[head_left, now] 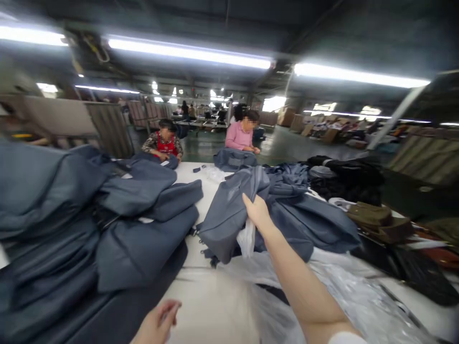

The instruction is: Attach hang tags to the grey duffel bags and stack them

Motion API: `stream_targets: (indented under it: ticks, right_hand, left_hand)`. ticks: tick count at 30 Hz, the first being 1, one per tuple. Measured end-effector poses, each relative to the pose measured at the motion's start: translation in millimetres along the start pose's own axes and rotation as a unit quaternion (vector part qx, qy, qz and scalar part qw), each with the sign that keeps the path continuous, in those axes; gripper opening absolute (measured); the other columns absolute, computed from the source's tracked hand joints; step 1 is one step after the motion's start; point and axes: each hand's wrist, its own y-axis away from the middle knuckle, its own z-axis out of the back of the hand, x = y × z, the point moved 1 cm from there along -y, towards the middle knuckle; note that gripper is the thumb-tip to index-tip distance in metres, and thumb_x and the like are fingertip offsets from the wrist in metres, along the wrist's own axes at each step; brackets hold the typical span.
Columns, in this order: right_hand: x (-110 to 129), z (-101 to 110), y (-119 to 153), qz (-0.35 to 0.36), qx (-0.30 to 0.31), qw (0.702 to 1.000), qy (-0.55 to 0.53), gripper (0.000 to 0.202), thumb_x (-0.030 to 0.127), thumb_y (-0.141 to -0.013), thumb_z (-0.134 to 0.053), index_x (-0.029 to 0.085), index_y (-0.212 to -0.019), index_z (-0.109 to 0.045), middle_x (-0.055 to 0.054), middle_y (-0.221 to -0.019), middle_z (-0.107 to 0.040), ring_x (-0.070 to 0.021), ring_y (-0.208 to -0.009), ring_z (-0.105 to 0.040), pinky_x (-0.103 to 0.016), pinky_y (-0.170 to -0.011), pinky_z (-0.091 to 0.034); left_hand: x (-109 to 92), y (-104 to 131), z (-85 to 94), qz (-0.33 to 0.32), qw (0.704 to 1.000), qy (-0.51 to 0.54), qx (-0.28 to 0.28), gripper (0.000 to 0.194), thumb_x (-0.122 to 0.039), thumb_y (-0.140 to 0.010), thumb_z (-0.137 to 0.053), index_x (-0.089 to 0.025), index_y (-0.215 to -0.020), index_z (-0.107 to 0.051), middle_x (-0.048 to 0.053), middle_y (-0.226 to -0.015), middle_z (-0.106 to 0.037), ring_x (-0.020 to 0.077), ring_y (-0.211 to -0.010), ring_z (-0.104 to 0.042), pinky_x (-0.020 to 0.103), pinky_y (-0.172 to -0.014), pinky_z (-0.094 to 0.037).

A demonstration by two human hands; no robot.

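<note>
My right hand is closed on a blue-grey fabric bag at the middle of the table, its thumb pressed into the cloth. Crumpled clear plastic hangs just below that hand. My left hand is low in the view, over the pale table edge, with fingers slightly curled and apart and nothing in them. It is nearest to a big heap of blue-grey bags on the left. More blue-grey bags lie right of the held one.
Clear plastic bags spread over the front right. Beyond them lie brown bags and black items. Across the table are a person in a red apron and a person in pink, each at a blue-grey piece.
</note>
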Motion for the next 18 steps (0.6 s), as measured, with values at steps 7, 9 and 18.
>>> stream_targets:
  ticks: [7, 9, 18]
  right_hand:
    - [69, -105, 273, 0.155, 0.363, 0.918, -0.038, 0.046, 0.042, -0.073, -0.067, 0.017, -0.111, -0.058, -0.011, -0.105, -0.06, -0.0243, -0.095, -0.06, -0.034, -0.084, -0.048]
    - [58, -119, 311, 0.163, 0.492, 0.854, -0.051, 0.04, 0.04, -0.07, -0.07, 0.018, -0.103, -0.064, -0.009, -0.102, -0.061, -0.0225, -0.091, -0.06, -0.033, -0.083, -0.047]
    - [-28, -119, 332, -0.406, 0.418, 0.713, -0.391, 0.03, 0.037, -0.06, -0.068, 0.015, -0.08, -0.062, 0.001, -0.074, -0.061, -0.0025, -0.042, -0.026, -0.021, -0.05, -0.033]
  left_hand:
    - [-29, 29, 74.8, -0.067, 0.982, -0.039, -0.174, 0.055, -0.054, -0.084, -0.043, -0.014, -0.119, -0.059, 0.013, -0.109, -0.068, 0.0263, -0.101, -0.063, 0.036, -0.089, -0.047]
    - [-12, 32, 79.5, -0.002, 0.98, -0.103, -0.17, 0.047, -0.052, -0.081, -0.049, -0.013, -0.101, -0.066, 0.014, -0.098, -0.071, 0.0288, -0.092, -0.066, 0.036, -0.081, -0.049]
    - [7, 25, 151.5, -0.045, 0.984, -0.166, -0.054, 0.048, -0.059, -0.08, -0.05, -0.015, -0.087, -0.069, 0.003, -0.078, -0.071, 0.0207, -0.068, -0.063, 0.027, -0.059, -0.045]
